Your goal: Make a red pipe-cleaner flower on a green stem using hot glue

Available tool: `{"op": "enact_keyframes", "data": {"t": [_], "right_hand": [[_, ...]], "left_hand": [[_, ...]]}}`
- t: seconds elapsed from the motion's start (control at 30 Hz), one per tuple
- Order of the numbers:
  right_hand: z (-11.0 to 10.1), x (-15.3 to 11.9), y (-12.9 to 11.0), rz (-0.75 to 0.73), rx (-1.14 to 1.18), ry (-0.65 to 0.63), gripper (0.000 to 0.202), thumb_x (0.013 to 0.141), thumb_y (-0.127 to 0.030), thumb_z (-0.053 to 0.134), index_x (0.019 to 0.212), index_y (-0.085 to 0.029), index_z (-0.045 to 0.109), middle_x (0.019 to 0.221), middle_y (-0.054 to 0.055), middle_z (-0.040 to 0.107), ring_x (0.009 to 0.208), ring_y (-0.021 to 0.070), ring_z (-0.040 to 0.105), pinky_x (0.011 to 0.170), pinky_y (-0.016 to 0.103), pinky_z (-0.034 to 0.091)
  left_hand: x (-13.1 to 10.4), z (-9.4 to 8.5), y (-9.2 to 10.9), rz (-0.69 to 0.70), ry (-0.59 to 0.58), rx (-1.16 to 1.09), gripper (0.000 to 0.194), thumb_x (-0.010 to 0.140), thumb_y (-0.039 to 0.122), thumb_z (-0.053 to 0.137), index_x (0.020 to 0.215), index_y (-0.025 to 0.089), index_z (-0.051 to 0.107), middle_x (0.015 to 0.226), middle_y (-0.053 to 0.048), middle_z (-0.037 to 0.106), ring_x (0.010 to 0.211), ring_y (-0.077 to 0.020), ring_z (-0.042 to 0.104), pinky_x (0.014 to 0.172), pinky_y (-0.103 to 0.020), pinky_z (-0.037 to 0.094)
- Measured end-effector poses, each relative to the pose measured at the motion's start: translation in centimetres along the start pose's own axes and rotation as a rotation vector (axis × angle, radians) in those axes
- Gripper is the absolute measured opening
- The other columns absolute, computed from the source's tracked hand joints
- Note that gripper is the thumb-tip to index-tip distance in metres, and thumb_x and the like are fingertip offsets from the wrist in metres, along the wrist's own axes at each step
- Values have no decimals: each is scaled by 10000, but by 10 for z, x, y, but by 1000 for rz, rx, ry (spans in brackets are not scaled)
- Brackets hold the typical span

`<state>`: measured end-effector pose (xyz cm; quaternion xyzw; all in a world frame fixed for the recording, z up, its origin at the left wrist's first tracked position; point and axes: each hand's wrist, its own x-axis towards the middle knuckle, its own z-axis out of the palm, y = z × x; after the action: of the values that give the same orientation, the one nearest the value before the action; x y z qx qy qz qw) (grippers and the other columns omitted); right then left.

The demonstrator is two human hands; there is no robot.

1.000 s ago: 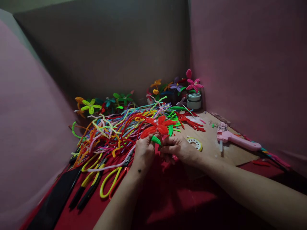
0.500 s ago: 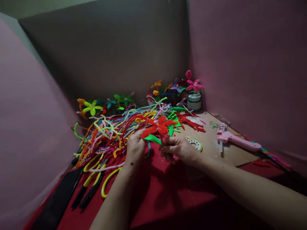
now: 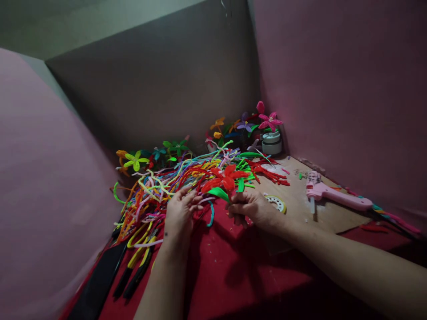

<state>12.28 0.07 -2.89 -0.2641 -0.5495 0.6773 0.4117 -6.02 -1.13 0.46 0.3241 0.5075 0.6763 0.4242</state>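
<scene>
The red flower (image 3: 228,180) is pinched below its petals in the right hand's (image 3: 250,208) closed grip, at that hand's ten o'clock. At the flower's eight o'clock, the left hand (image 3: 182,208) is held half-open; whether anything is gripped cannot be told.

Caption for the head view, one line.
Right hand holds a red flower; left hand beside pipe cleaners, glue gun right.
</scene>
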Motion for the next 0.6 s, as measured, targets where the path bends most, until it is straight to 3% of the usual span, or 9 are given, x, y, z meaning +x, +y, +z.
{"op": "enact_keyframes", "data": {"t": [0.07,0.13,0.2,0.3,0.4,0.6], "right_hand": [[0,1,0,-37,-3,24,192,620,-304,674,594,-134,589,482,-24,570,343,65,475,318,174,358],[-1,1,1,-63,-19,33,185,636,-300,666,600,-131,599,457,-25,556,346,66,468,343,183,364],[-1,0,2,-68,-46,34,153,645,-278,648,611,-134,609,439,-28,546,346,67,460,355,184,352],[-1,-2,3,-32,-110,26,105,648,-242,608,616,-143,615,422,-34,534,342,67,442,355,184,331],[2,-4,3,-26,-145,-5,80,647,-216,591,619,-146,619,424,-40,524,351,63,431,369,183,331],[5,-8,2,-90,-175,-41,72,657,-141,565,602,-154,610,453,-50,512,378,56,427,393,180,320]], "left_hand": [[-4,-1,1,-205,-87,-53,93,692,118,621,780,102,593,627,-24,608,460,-111,564,374,-198,426],[-13,5,0,-372,-298,-81,130,743,205,611,795,86,612,652,-46,609,453,-100,536,348,-188,387],[-23,16,-2,-353,-379,-151,132,710,202,655,783,98,619,654,-32,608,448,-67,503,371,-158,377],[-33,31,-7,-398,-372,-141,145,617,153,710,622,102,574,501,20,508,381,-33,410,350,-133,303],[-37,37,-7,-270,-254,-110,206,582,97,665,487,134,486,381,80,337,316,-14,274,325,-138,222],[-39,35,-7,-109,-185,-132,223,583,11,606,448,154,500,432,42,467,384,-53,405,371,-170,279]]}}
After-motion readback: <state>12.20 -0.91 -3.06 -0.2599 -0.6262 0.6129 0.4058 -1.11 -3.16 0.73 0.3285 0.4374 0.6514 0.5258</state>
